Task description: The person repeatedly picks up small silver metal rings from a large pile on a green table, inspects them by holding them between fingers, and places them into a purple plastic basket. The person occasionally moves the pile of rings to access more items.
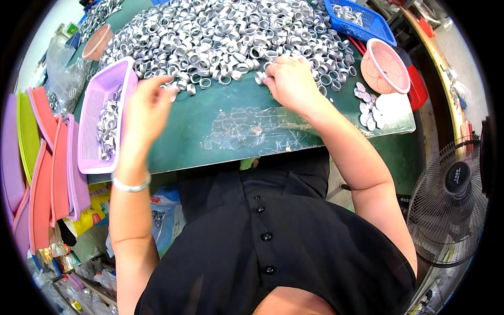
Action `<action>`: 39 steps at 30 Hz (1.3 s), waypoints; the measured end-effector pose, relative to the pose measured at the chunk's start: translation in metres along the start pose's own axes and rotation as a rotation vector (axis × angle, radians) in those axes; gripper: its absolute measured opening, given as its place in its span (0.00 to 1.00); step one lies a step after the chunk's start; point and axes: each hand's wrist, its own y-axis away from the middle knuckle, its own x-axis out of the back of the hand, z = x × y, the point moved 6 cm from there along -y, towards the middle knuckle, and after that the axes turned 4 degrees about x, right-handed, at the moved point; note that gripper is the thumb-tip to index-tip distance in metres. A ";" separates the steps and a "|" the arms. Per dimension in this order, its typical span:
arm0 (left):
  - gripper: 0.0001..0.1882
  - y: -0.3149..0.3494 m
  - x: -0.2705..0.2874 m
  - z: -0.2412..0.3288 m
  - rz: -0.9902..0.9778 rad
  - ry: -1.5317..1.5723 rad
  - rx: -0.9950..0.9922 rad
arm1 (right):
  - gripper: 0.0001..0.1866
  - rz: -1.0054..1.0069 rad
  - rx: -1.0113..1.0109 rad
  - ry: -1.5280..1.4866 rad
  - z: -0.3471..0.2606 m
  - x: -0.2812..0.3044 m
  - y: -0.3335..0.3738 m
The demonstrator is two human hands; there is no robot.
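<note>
A large heap of short silver metal rings [210, 39] covers the far part of the green table. My right hand [294, 84] is at the heap's near edge, fingers curled down and closed on a metal ring [259, 77] beside the thumb. My left hand [147, 110] hovers by the right rim of a purple plastic basket [98, 167], in front of the heap's left edge. Motion smears its bent fingers, so whether they hold anything cannot be told. Several similar rings [108, 123] lie inside the purple basket.
Flat silver pieces [370, 111] lie at the table's right, below a pink round basket [386, 65]. A blue basket [367, 26] stands at the far right. Stacked coloured baskets [44, 168] are left of the table. A fan [451, 199] stands at right.
</note>
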 end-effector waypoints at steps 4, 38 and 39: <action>0.15 0.005 -0.097 0.046 -0.390 0.320 0.124 | 0.05 0.000 0.003 -0.130 0.000 0.002 0.001; 0.21 0.067 -0.083 0.076 -0.357 1.094 -0.034 | 0.23 0.413 0.087 -1.312 -0.046 0.029 0.067; 0.20 0.067 -0.083 0.076 -0.358 1.090 -0.046 | 0.23 0.420 0.095 -1.284 -0.047 0.031 0.067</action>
